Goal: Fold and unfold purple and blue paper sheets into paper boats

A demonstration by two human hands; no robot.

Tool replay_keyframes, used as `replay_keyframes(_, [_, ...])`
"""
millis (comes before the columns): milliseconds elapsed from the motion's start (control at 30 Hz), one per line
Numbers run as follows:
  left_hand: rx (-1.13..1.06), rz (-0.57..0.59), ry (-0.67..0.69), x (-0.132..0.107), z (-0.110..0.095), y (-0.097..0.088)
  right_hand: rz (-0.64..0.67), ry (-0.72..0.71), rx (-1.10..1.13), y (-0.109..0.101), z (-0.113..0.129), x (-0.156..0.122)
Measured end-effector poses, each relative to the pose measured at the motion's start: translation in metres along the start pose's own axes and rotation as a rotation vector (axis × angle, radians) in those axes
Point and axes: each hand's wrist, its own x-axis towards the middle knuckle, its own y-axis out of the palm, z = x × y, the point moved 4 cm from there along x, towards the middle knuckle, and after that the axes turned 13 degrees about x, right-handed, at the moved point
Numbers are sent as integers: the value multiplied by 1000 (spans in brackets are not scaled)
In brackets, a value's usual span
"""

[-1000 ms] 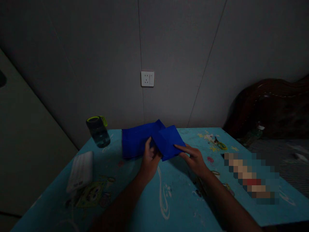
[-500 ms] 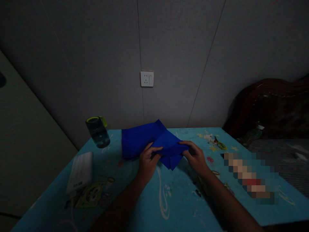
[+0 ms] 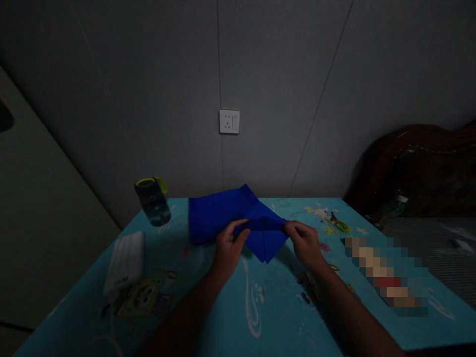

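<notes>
A deep blue folded paper is held above the table, its pointed lower end facing me and a crease running down its middle. My left hand pinches its left corner between thumb and fingers. At the opposite corner, my right hand is closed on the edge, thumb on the near side. Behind lies more flat blue paper, partly covered by the folded piece. Whether the two are joined I cannot tell.
A dark water bottle with a green rim stands at the back left. Nearer is a white power bank with a cable. Green-handled scissors lie at the back right. A blurred-out item rests on the patterned tablecloth.
The folded paper's upper flap has tipped, so the front face with its centre crease now shows. My right hand's fingers have curled in around its corner. The view has shifted slightly.
</notes>
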Motion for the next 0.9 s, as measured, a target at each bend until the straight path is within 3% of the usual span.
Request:
replay_keyframes(533, [-13, 59, -26, -8, 3, 7, -181, 106, 217, 4, -7, -1])
replay_keyframes(633, [-128, 67, -27, -7, -3, 7, -170, 128, 254, 7, -5, -1])
replay_keyframes(733, [-245, 149, -52, -5, -7, 10, -132, 174, 262, 8, -5, -1])
replay_keyframes(900, [-136, 237, -113, -2, 2, 12, -67, 157, 170, 0, -8, 4])
